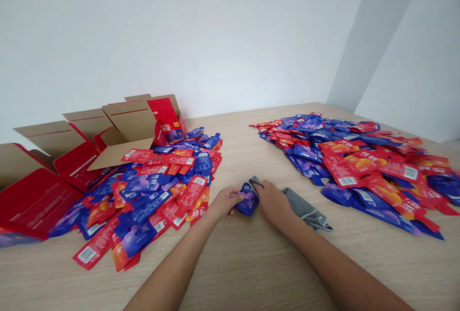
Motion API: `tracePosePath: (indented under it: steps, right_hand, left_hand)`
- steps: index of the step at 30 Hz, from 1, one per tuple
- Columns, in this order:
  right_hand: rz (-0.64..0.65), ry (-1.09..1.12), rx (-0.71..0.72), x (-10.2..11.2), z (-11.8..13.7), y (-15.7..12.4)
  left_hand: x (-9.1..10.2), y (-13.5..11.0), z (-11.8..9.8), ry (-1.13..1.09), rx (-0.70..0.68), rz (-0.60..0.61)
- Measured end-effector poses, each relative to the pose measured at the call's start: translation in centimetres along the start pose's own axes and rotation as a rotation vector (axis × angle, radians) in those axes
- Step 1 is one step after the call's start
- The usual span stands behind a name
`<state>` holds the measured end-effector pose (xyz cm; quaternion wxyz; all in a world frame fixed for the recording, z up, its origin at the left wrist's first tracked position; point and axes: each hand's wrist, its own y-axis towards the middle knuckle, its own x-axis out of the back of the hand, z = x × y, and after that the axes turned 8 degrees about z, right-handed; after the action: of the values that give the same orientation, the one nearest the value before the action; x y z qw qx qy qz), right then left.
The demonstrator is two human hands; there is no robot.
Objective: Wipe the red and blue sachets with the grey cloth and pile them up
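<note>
A: Starting at far left?

B: Open red boxes, flaps up with bare brown cardboard showing. Just beside them, a loose left pile of red and blue packets.

A: Any sense of the handling?

B: Looks light, soft and limp — thin shiny film, probably slippery, perhaps with a little give from a filling. Best taken by a flat edge, between thumb and finger; better not squeezed hard around the middle, for fear of creasing or bursting.

A: Moving right, to the left hand?

B: Nearly closed, thumb and fingers pinching the left edge of a blue pouch. Held out in the gap between the two piles, tilted, near the surface of the wooden table.

A: And at the pouch's other side?

B: The right hand, fingers bunched on a fold of grey cloth, pressed to the pouch's upper right. Hard to judge the fingertips under that fold — hidden from this angle. Trailing out rightward past the wrist, the rest of the cloth, loosely folded on the table.

A: Farthest right?

B: A broad, heaped right pile, more red and blue packets, well apart from the left one.
</note>
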<state>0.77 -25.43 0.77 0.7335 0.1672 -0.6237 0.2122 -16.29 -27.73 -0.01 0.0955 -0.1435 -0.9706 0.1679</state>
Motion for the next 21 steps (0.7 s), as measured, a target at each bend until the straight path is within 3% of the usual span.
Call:
tracePosePath:
  steps: [3, 5, 7, 9, 10, 13, 15, 17, 21]
  right_hand:
    - [-0.018, 0.109, -0.014, -0.3, -0.5, 0.0]
    - [-0.109, 0.253, -0.042, -0.3, -1.4, 0.1]
    - [-0.276, 0.404, -0.055, 0.0, -2.3, 0.2]
    - [-0.415, 0.501, -0.016, 0.3, -2.8, 0.0]
    - [-0.424, 0.523, 0.040, 0.5, -2.8, -0.1]
    - [-0.202, 0.466, 0.260, 0.6, -1.8, -0.7]
    - [-0.024, 0.379, 0.310, 0.6, -1.0, -0.8]
    - [0.047, 0.319, 0.251, 0.6, -0.8, -0.6]
    - [0.064, 0.213, 0.017, 0.8, -1.8, 0.1]
  left_hand:
    - [-0.7, -0.6, -0.5, 0.089, -0.087, -0.045]
    - [-1.2, -1.2, -0.9, 0.268, -0.217, -0.209]
    - [-1.8, -1.9, -1.1, 0.581, -0.387, -0.353]
    - [-2.4, -2.4, -1.1, 0.930, -0.527, -0.334]
    - [-2.6, -2.5, -1.0, 1.072, -0.579, -0.284]
    - [-3.1, -2.3, -0.5, 1.307, -0.642, -0.155]
    - [-3.2, -2.0, -0.2, 1.325, -0.643, -0.124]
    - [-3.1, -1.8, -0.2, 1.285, -0.654, -0.100]
    - [-2.8, -1.9, -0.2, 1.188, -0.710, -0.105]
